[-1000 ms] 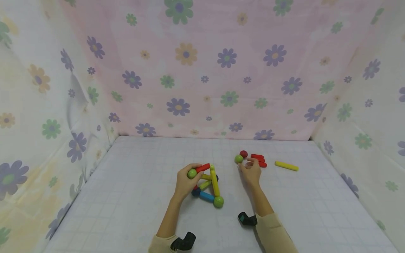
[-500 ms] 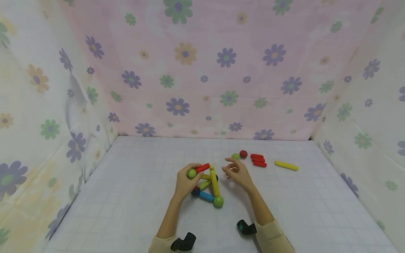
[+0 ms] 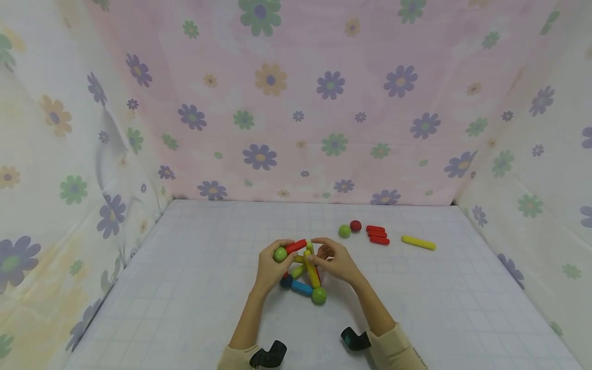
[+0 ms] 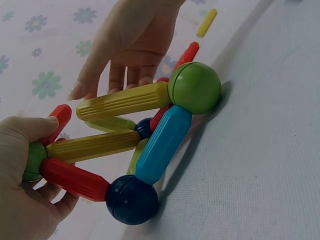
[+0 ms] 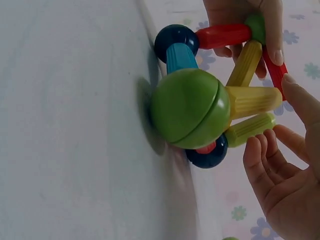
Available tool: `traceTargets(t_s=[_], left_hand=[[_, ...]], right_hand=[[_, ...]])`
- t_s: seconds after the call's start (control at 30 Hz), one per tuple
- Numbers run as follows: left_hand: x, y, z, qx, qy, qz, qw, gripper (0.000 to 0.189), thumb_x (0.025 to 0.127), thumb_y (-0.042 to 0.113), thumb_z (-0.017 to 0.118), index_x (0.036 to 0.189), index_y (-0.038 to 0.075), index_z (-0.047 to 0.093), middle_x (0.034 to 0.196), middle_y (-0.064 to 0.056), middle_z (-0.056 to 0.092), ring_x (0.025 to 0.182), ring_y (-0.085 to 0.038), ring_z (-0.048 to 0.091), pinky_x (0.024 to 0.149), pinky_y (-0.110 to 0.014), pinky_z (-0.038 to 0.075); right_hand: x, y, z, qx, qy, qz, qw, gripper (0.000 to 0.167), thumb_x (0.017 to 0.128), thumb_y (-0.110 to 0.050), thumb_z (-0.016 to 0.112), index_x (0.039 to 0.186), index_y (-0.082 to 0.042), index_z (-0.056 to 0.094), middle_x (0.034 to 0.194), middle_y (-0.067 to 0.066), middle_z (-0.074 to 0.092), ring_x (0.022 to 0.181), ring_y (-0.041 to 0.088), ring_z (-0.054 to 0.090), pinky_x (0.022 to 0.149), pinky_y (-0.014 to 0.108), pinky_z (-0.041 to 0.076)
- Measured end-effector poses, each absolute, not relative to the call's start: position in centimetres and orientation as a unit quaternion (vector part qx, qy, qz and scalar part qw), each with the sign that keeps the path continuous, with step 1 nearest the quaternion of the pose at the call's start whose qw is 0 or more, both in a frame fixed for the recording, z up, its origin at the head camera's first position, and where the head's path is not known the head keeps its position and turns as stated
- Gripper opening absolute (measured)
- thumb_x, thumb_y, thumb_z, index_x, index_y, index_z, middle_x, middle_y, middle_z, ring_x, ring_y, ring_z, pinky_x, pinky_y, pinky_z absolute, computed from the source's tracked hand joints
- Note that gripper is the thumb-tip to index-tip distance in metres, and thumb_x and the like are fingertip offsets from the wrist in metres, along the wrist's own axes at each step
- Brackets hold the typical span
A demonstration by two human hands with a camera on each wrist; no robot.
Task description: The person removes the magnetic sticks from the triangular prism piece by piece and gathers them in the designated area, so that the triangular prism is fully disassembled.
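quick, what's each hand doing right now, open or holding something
Left hand: closed, holding a green ball with a red rod on it.
Right hand: open, thumb by the free tip of a yellow rod; contact can't be told.

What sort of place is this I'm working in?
Probably a small recording booth, not a lived-in room: flower-print cloth encloses the white tabletop at the back and both sides, and a black device sits at each wrist, above a sleeve.

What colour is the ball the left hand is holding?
The ball in the left hand is green. It shows best in the left wrist view.
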State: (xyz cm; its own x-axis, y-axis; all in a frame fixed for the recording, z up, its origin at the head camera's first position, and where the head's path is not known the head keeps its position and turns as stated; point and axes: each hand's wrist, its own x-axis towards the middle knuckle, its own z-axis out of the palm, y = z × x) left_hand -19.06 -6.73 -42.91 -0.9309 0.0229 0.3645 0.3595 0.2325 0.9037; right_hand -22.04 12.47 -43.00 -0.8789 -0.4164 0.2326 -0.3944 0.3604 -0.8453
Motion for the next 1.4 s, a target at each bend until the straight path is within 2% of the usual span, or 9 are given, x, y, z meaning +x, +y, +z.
traceTargets(t_s=[0.13,0.3,0.47,0.73,0.87,1.03,1.2,1.3,1.4], left_hand=[[-19.1,-6.7,-43.0,-0.126,-0.769,-0.61,0.146,0.024,0.082,-0.005,0.066,0.105,-0.01,0.063,0.103,-0.023,0.066,0.09,-0.03,0.06,0.077,-0.02,0.048],[-19.2,-6.7,-43.2,-0.134,-0.765,-0.611,0.155,0.023,0.082,-0.006,0.066,0.104,-0.011,0.063,0.101,-0.023,0.066,0.087,-0.03,0.061,0.075,-0.022,0.049],[-19.0,-6.7,-43.0,-0.132,-0.767,-0.607,0.158,0.024,0.081,-0.007,0.066,0.104,-0.011,0.063,0.101,-0.023,0.067,0.086,-0.03,0.06,0.073,-0.023,0.048],[-19.1,-6.6,-43.2,-0.124,-0.768,-0.61,0.15,0.025,0.081,-0.007,0.066,0.106,-0.01,0.063,0.102,-0.022,0.066,0.087,-0.029,0.06,0.075,-0.022,0.048],[-19.1,-6.7,-43.1,-0.119,-0.769,-0.612,0.143,0.024,0.082,-0.005,0.066,0.106,-0.009,0.063,0.103,-0.021,0.066,0.087,-0.027,0.059,0.075,-0.019,0.048],[-19.0,-6.6,-43.0,-0.114,-0.772,-0.611,0.135,0.025,0.083,-0.004,0.066,0.107,-0.008,0.063,0.104,-0.021,0.065,0.088,-0.026,0.058,0.077,-0.017,0.047],[-19.0,-6.6,-43.0,-0.116,-0.771,-0.612,0.131,0.025,0.083,-0.004,0.066,0.108,-0.008,0.062,0.105,-0.021,0.065,0.089,-0.027,0.058,0.077,-0.016,0.046],[-19.3,-6.7,-43.5,-0.116,-0.771,-0.612,0.135,0.026,0.083,-0.003,0.067,0.109,-0.007,0.063,0.105,-0.02,0.065,0.089,-0.028,0.058,0.078,-0.017,0.047],[-20.1,-6.8,-44.8,-0.115,-0.774,-0.602,0.161,0.032,0.081,-0.001,0.069,0.113,-0.003,0.062,0.106,-0.018,0.065,0.09,-0.027,0.058,0.077,-0.02,0.047]], right_hand=[[-21.7,11.9,-43.0,-0.251,0.823,-0.509,-0.027,0.043,0.081,-0.004,0.071,0.119,0.009,0.054,0.073,0.011,0.057,0.064,0.019,0.054,0.053,0.019,0.046],[-21.4,11.3,-42.9,-0.245,0.825,-0.505,-0.069,0.046,0.078,-0.002,0.074,0.116,0.012,0.054,0.073,0.015,0.063,0.065,0.021,0.057,0.059,0.023,0.05],[-21.3,10.9,-42.9,-0.237,0.823,-0.511,-0.068,0.045,0.077,0.0,0.074,0.115,0.012,0.053,0.074,0.017,0.066,0.066,0.024,0.059,0.061,0.025,0.051],[-21.5,11.9,-43.5,-0.228,0.808,-0.54,-0.055,0.036,0.081,0.0,0.069,0.112,0.011,0.055,0.075,0.015,0.063,0.067,0.021,0.055,0.06,0.025,0.05],[-21.6,12.9,-43.3,-0.245,0.81,-0.533,-0.033,0.031,0.084,0.002,0.065,0.112,0.012,0.058,0.082,0.018,0.064,0.07,0.026,0.057,0.061,0.025,0.052],[-21.9,14.4,-42.6,-0.249,0.817,-0.518,0.043,0.027,0.087,-0.002,0.063,0.112,0.008,0.06,0.09,0.019,0.065,0.076,0.029,0.06,0.065,0.022,0.052],[-22.5,15.5,-42.5,-0.243,0.815,-0.517,0.102,0.027,0.086,-0.003,0.065,0.111,0.005,0.059,0.095,0.02,0.066,0.082,0.029,0.065,0.071,0.026,0.055],[-22.6,15.7,-42.6,-0.241,0.809,-0.526,0.106,0.027,0.085,-0.003,0.066,0.109,0.007,0.058,0.098,0.024,0.066,0.086,0.032,0.065,0.074,0.03,0.056],[-22.5,15.5,-42.5,-0.236,0.811,-0.528,0.09,0.027,0.085,-0.002,0.067,0.109,0.006,0.059,0.099,0.025,0.065,0.09,0.033,0.064,0.077,0.029,0.055]])
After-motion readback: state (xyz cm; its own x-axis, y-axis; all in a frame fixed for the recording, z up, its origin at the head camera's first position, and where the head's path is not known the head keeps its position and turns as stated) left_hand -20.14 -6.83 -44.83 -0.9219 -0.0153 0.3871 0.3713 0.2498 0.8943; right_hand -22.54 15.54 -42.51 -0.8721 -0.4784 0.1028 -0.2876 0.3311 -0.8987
